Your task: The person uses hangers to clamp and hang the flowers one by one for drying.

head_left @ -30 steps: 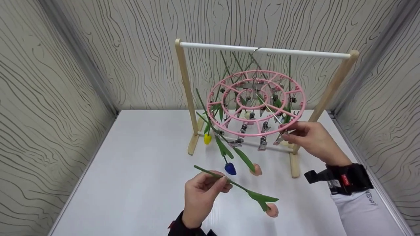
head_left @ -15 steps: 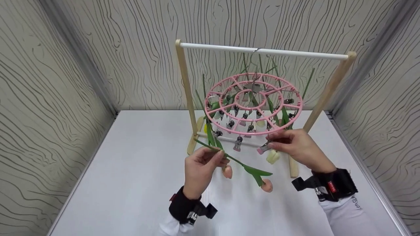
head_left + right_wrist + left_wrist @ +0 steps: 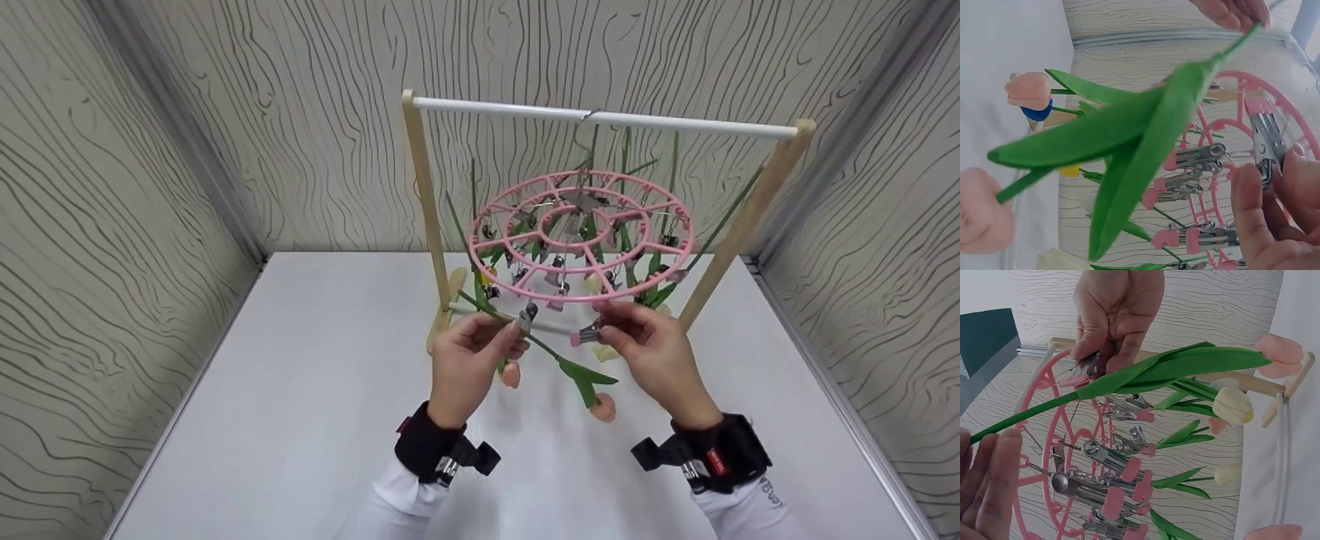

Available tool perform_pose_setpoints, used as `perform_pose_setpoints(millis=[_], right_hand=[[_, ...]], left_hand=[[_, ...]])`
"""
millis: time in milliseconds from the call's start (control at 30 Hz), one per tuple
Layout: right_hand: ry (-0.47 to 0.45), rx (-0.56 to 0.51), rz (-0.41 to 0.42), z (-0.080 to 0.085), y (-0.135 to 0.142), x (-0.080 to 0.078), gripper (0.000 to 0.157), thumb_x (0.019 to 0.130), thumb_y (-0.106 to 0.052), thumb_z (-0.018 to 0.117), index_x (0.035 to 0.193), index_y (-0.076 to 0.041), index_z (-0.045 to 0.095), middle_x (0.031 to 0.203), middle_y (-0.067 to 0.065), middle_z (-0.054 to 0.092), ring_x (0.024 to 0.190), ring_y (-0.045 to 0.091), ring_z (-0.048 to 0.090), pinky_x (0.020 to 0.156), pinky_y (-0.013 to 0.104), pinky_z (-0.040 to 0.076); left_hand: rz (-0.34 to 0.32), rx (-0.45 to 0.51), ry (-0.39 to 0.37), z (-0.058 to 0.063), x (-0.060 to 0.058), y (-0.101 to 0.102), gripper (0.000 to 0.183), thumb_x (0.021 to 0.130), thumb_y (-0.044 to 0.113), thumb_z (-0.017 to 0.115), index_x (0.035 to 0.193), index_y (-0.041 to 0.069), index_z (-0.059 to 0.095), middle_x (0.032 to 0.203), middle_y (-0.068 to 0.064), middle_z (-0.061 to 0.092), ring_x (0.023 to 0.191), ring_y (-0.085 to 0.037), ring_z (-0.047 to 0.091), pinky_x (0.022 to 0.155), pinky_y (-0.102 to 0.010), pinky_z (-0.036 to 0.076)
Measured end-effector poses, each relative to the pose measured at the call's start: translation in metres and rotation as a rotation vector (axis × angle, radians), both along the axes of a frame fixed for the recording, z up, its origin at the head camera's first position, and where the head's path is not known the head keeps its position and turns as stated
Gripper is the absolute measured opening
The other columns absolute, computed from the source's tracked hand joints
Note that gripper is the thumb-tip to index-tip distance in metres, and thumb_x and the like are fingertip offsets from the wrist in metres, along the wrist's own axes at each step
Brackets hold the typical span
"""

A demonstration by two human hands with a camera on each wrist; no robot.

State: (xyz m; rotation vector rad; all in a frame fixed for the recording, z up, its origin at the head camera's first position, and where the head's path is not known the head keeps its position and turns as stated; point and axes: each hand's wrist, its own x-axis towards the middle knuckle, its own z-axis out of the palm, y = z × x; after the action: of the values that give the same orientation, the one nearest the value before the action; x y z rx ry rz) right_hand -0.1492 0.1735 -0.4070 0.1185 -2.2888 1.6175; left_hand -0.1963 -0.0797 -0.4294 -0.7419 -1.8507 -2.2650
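Observation:
My left hand [image 3: 469,367] pinches the green stem of an artificial pink tulip [image 3: 581,373]. The flower points down and right, its leaves sloping below the rack. With thumb and fingers, my right hand [image 3: 652,360] grips a metal clip [image 3: 587,333] with a pink tip, at the front of a round pink hanging rack [image 3: 474,240]. In the right wrist view the clip [image 3: 1266,138] sits between thumb and fingertips, its pink end away from the hand. The tulip's leaves [image 3: 1185,368] cross in front of the right hand in the left wrist view, apart from the clip.
The rack hooks over a white rod [image 3: 510,111] on a wooden stand [image 3: 427,187]. Several clips hang from its rings, and several tulips, including a white one [image 3: 1233,406] and a yellow one [image 3: 1069,170], hang head down. A white table [image 3: 300,390] lies below, with patterned walls around.
The rack has turned, its front side shifting left. My right hand has moved left with the clip, and my left hand has risen toward the rack with the tulip. The hands are closer together.

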Motion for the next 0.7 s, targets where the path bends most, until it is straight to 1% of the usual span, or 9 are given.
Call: perform_pose_setpoints(millis=[100,200,300,433,500,633,700], right_hand=[[0.118,0.062,-0.007,-0.002,-0.006,0.004,0.028,0.101,0.02,0.076,0.129,0.016,0.079,0.12,0.033,0.079,0.097,-0.005,0.071,0.088,0.008,0.062],[0.183,0.105,0.01,-0.004,-0.01,0.005,0.03,0.098,0.022,0.078,0.127,0.015,0.08,0.11,0.031,0.079,0.093,-0.005,0.069,0.083,0.008,0.06],[0.206,0.155,0.008,-0.002,-0.011,0.007,0.034,0.096,0.022,0.08,0.129,0.013,0.08,0.103,0.026,0.078,0.09,-0.004,0.067,0.08,0.008,0.059],[0.227,0.214,-0.031,0.001,-0.011,0.008,0.037,0.095,0.021,0.082,0.131,0.014,0.079,0.098,0.024,0.077,0.085,-0.004,0.065,0.078,0.007,0.058],[0.233,0.209,-0.044,0.002,-0.01,0.008,0.037,0.095,0.02,0.082,0.132,0.015,0.078,0.095,0.024,0.076,0.08,-0.003,0.064,0.075,0.008,0.058],[0.214,0.182,-0.058,0.004,-0.01,0.008,0.032,0.095,0.021,0.082,0.127,0.015,0.079,0.086,0.022,0.076,0.071,-0.003,0.065,0.069,0.01,0.057],[0.201,0.175,-0.066,0.005,-0.011,0.008,0.03,0.094,0.022,0.082,0.124,0.015,0.08,0.084,0.02,0.076,0.07,-0.002,0.065,0.068,0.011,0.057]], left_hand=[[-0.014,-0.006,0.007,0.001,-0.002,0.003,0.011,0.107,-0.012,0.073,0.111,-0.023,0.073,0.1,-0.046,0.079,0.084,0.003,0.081,0.081,-0.022,0.07],[-0.023,-0.012,0.016,0.003,-0.003,0.005,0.011,0.107,-0.012,0.074,0.111,-0.022,0.074,0.101,-0.045,0.08,0.085,0.001,0.083,0.081,-0.023,0.071],[-0.03,-0.026,0.015,0.005,-0.004,0.008,0.011,0.107,-0.011,0.075,0.111,-0.021,0.074,0.102,-0.044,0.081,0.085,0.0,0.083,0.082,-0.023,0.071],[-0.039,-0.039,0.007,0.009,-0.004,0.011,0.011,0.107,-0.011,0.075,0.111,-0.02,0.074,0.102,-0.043,0.081,0.084,0.002,0.081,0.082,-0.022,0.071],[-0.039,-0.043,0.008,0.01,-0.004,0.012,0.01,0.107,-0.011,0.075,0.111,-0.02,0.074,0.102,-0.043,0.081,0.083,0.003,0.08,0.082,-0.022,0.07],[-0.041,-0.055,0.004,0.012,-0.004,0.013,0.012,0.107,-0.01,0.076,0.113,-0.02,0.075,0.104,-0.043,0.08,0.083,0.004,0.079,0.082,-0.021,0.07],[-0.044,-0.063,0.003,0.013,-0.004,0.013,0.013,0.107,-0.009,0.076,0.115,-0.019,0.075,0.104,-0.042,0.08,0.083,0.004,0.079,0.083,-0.021,0.07]])
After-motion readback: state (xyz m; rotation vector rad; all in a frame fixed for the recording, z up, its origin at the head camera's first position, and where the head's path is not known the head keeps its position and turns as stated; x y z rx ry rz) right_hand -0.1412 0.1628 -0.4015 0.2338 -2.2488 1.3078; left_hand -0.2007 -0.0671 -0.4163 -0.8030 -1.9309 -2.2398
